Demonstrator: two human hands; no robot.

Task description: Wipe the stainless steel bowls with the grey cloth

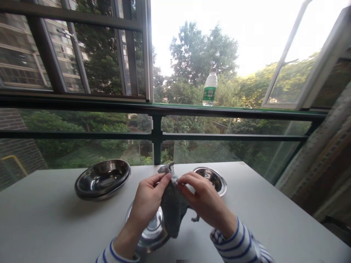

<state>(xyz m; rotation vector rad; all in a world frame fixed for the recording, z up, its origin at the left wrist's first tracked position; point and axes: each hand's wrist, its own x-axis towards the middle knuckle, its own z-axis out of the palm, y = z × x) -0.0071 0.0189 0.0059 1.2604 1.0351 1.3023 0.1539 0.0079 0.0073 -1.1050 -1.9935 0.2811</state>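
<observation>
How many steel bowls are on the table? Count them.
3 at least: left bowl, possibly a stack hiding more; right bowl beyond the right hand; near bowl under the grey toy.

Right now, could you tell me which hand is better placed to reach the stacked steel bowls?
Probably the left hand: the stacked bowls sit on its side, while the right hand would cross over the grey toy dinosaur both hands hold.

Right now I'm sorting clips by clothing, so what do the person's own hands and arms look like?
The left hand and right hand are bare: no gloves, and no ring or watch shows. The left sleeve and right sleeve are long and white with thin blue stripes, ending at the wrists.
</observation>
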